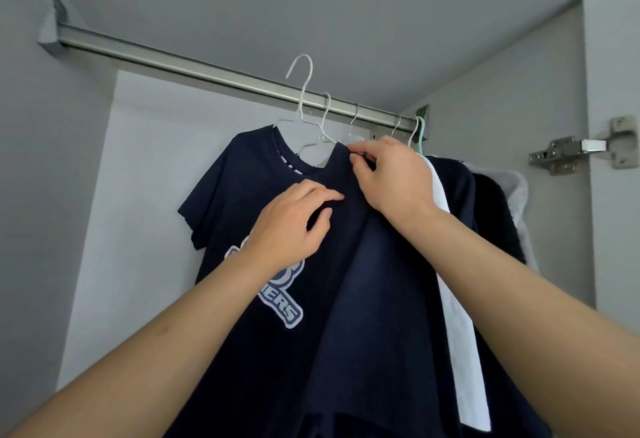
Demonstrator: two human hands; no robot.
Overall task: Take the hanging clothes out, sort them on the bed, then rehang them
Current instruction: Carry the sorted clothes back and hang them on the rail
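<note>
A navy T-shirt [228, 202] with a pale blue and white logo is draped on a white hanger [302, 91] whose hook stands free above the metal rail [194, 68]. A second navy garment [377, 299] hangs in front of it. My left hand [294, 226] pinches that garment's fabric just below the shoulder. My right hand [391, 174] pinches its top edge near the collar, close to another white hanger [325, 119]. To the right hang a white garment [460, 326], a black garment [495, 209] and a grey one [519, 195].
The wardrobe is grey, with a shelf [381, 4] above the rail. A door hinge [571, 150] is on the right side panel. Several more hanger hooks, one mint green [420, 134], crowd the rail's right end. The rail's left half carries nothing.
</note>
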